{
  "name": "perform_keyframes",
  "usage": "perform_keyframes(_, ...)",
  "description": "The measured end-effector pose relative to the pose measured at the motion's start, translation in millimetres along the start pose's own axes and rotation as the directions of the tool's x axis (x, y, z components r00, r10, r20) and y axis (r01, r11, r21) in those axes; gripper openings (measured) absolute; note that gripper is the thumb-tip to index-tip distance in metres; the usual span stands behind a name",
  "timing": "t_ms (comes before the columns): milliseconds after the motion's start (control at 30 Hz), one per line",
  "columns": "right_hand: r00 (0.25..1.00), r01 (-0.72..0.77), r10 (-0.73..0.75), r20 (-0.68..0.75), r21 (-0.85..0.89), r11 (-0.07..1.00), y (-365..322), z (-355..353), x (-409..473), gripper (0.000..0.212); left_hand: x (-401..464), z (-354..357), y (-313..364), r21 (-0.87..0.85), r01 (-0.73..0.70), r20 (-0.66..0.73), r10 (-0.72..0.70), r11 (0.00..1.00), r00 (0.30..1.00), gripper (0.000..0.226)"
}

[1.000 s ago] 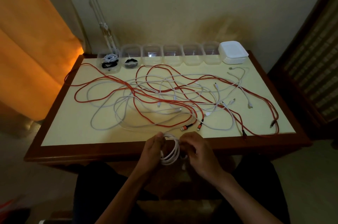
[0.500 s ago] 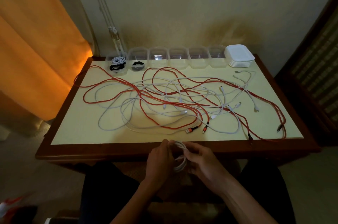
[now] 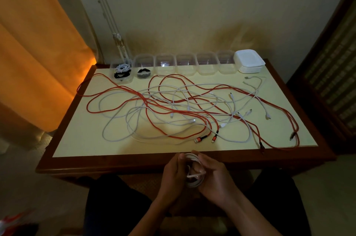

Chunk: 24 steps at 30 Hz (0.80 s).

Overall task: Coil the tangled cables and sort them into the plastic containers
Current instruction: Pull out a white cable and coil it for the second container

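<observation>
Head view: no legible writing.

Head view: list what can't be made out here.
- White coil: its loop count and its plug ends are hidden by the left hand and right hand.
- Second container: the dark bundle inside is too small and dim to identify.
- Red cables and white cables: too tangled to count.
- Lid stack: too small to count.

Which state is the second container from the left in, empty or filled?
Filled: the second container holds a black coiled cable inside its clear walls.
</observation>
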State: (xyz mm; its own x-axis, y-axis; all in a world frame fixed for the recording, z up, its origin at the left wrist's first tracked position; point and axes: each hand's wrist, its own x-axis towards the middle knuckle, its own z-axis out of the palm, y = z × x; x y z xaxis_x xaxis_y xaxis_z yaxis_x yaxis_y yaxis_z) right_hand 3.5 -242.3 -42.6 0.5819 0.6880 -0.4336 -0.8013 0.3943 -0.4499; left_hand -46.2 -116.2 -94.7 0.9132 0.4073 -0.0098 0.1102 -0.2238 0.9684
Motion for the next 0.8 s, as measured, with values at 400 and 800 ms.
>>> perform_keyframes(400, 0.994, -0.006, -0.060, -0.092, -0.589, 0.808, -5, -9, -1, 0.079, 21, -14, -9, 0.447, -0.070, 0.032, 0.062, 0.892, 0.998, 0.052)
perform_keyframes(800, 0.977, 0.036, -0.047, -0.207, -0.058, 0.998, -12, 1, -4, 0.020, 34, -31, 17, 0.737, -0.151, -0.042, 0.267, 0.659, 0.963, 0.030)
